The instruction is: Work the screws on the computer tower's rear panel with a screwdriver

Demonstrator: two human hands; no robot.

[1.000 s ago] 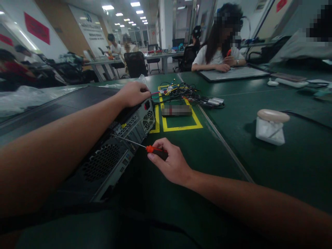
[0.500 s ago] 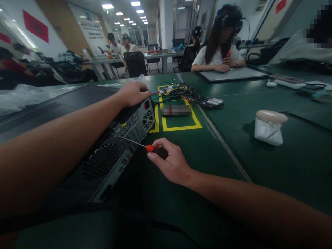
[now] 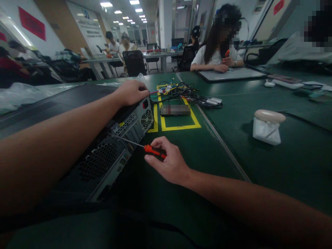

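A black computer case [image 3: 95,89] lies on the green table at my left, its grey back panel with a round fan grille [image 3: 147,118] and a honeycomb vent facing me. My left hand [image 3: 131,92] grips the upper rear corner of the case, fingers bent over the edge and partly hidden. Between the fingers and thumb of my right hand [image 3: 171,162] is a screwdriver [image 3: 148,149] with an orange and black handle. Its long thin shaft points left and its tip reaches the case's back panel, under my left forearm; what the tip meets is too small to make out.
Beyond the case lies a tangle of cables [image 3: 185,90] near yellow tape outlines [image 3: 181,128], with a blurred dark block [image 3: 175,110] inside one. A small white box with a beige top [image 3: 268,129] stands at right. Across the table a person works over a flat board [image 3: 233,73].
The screwdriver handle has turned in my right hand, so more of its orange shows. My left hand stays on the case corner. The whole view has shifted slightly.
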